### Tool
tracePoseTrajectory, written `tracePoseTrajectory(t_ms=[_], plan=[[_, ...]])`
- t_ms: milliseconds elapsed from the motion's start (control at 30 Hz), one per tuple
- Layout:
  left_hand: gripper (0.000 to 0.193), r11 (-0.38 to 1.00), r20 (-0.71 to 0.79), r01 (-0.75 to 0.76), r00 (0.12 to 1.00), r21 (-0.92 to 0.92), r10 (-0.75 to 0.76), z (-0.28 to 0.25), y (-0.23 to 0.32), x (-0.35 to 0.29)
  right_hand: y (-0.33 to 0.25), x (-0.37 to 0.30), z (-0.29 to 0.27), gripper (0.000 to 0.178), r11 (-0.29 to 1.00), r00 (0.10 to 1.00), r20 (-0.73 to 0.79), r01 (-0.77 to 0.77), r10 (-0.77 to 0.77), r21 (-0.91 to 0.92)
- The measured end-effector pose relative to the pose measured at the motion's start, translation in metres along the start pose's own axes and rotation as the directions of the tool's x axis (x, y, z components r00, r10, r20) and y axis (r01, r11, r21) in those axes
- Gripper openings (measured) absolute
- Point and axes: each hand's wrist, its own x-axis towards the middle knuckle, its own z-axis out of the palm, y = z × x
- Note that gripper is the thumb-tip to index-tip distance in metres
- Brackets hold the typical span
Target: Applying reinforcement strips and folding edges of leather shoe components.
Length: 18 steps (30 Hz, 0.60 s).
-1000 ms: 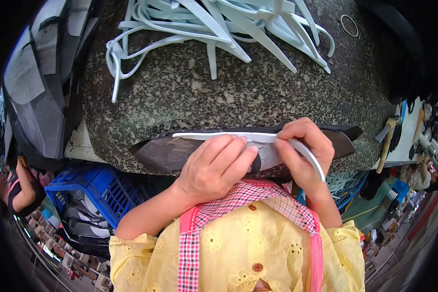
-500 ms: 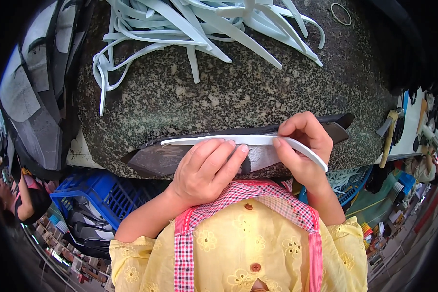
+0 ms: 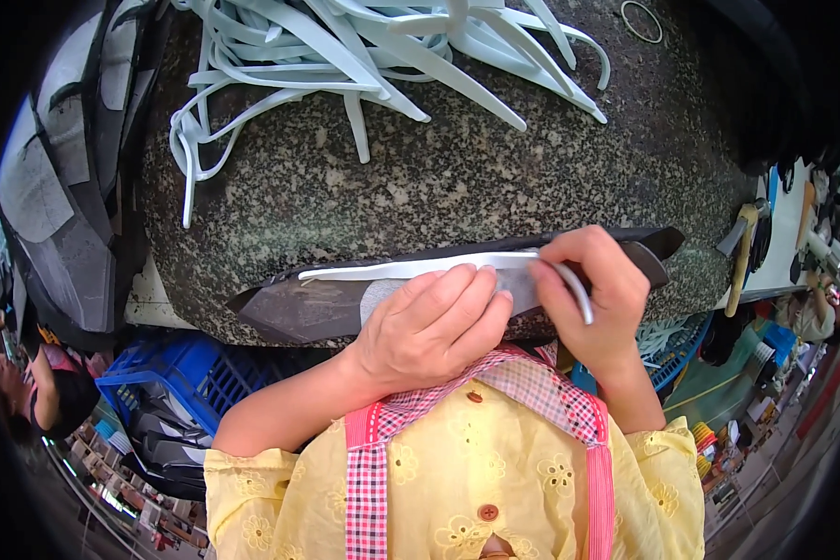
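Note:
A narrow white strip (image 3: 364, 271) lies along the upper edge of a long dark grey sheet piece (image 3: 313, 313) with pointed ends and a black rear edge. My left hand (image 3: 434, 322) is closed, its fingertips together and pressing the strip against the piece near the middle. Farther right, my right hand (image 3: 599, 289) pinches the strip between thumb and fingers; its free end curves down below them. Part of the dark piece is hidden under both hands. It rests on the near side of a speckled stone slab (image 3: 420, 191).
A heap of pale strips (image 3: 364, 47) covers the slab's far side, near a thin ring (image 3: 642, 21). Grey and black sheet pieces (image 3: 61, 238) are stacked at left. A blue crate (image 3: 173, 369) stands below. At right are a wooden-handled hammer (image 3: 742, 257) and a blue basket (image 3: 672, 355).
My left hand has slid right along the strip, uncovering more of it and a light grey patch on the dark piece. My right hand has shifted slightly right, bending the strip's free end more steeply.

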Motion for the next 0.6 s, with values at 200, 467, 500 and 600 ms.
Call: tracePoseTrajectory(t_ms=[200,467,500,600], plan=[[0.026,0.988,0.049,-0.085,0.996,0.128,0.080,0.002,0.000,0.000,0.009,0.000,-0.002,0.015,0.998,0.996,0.051,-0.067,0.066,0.002],[0.025,0.947,0.138,-0.113,0.988,0.301,0.074,0.003,0.003,0.006,0.007,0.003,-0.005,0.015,0.993,0.994,0.100,-0.027,0.039,-0.116],[0.025,0.947,0.137,-0.115,0.988,0.300,0.077,0.003,0.002,0.007,0.006,0.002,-0.007,0.015,0.993,0.995,0.097,-0.027,0.039,-0.118],[0.025,0.955,0.136,-0.109,0.988,0.275,0.073,0.003,0.004,0.008,0.010,0.000,-0.013,0.015,0.995,0.996,0.027,-0.081,0.083,-0.065]])
